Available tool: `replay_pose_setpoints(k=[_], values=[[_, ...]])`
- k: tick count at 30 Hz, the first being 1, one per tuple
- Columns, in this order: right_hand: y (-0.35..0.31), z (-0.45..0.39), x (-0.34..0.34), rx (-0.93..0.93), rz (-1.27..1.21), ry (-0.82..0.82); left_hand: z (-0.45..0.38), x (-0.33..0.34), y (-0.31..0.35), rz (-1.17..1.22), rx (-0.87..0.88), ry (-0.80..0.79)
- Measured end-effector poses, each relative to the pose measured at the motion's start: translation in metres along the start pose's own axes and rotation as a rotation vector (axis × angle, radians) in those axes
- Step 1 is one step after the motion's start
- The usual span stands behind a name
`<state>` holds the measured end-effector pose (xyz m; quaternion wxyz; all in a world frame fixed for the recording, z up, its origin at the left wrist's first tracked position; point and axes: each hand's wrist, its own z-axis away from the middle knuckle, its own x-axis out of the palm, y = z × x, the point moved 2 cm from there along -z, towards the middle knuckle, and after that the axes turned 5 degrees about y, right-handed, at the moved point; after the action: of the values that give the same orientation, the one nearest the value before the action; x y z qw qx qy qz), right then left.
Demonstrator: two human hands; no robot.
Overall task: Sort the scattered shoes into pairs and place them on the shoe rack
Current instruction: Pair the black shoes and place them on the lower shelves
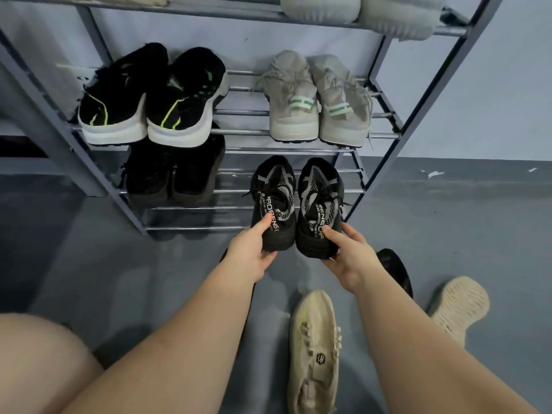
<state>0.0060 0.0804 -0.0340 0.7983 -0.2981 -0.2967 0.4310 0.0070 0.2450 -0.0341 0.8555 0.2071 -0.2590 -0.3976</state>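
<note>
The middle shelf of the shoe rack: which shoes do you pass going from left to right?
Black shoe with a neon stripe → its matching black shoe → grey shoe with a green band → its matching grey shoe.

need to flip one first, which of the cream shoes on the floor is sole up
The cream shoe on the right, beside the right forearm, shows its ribbed sole. The other cream shoe, between the forearms, lies upper side up.
</note>
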Motion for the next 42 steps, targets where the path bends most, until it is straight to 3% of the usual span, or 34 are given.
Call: replay_pose_setpoints(k=[8,12,18,25,28,32,34,38,42], values=[[-0.008,-0.029,0.016,-0.035,-0.006,0.044,-0.025,0.018,0.009,0.163,0.005,-0.037],[-0.020,-0.041,0.020,-0.079,-0.054,0.145,-0.036,0.031,0.008,0.239,0.001,-0.082],[-0.024,-0.059,0.036,-0.088,-0.156,0.235,-0.060,0.050,0.011,0.294,0.037,0.018],[-0.018,-0.067,0.038,-0.092,0.010,0.188,-0.068,0.051,0.018,0.292,0.014,0.068],[-0.014,-0.058,0.041,-0.156,0.117,0.168,-0.051,0.051,0.018,0.097,0.078,0.092],[-0.009,-0.053,0.042,-0.353,0.523,0.221,-0.034,0.042,0.012,-0.547,0.429,0.270],[-0.011,-0.050,0.039,-0.421,0.689,0.233,-0.029,0.040,0.011,-0.837,0.569,0.275],[-0.014,-0.046,0.038,-0.489,0.907,0.204,-0.035,0.043,0.023,-1.092,0.607,0.259],[-0.031,-0.056,0.045,-0.424,1.045,0.211,-0.043,0.043,0.037,-1.331,0.688,0.348]])
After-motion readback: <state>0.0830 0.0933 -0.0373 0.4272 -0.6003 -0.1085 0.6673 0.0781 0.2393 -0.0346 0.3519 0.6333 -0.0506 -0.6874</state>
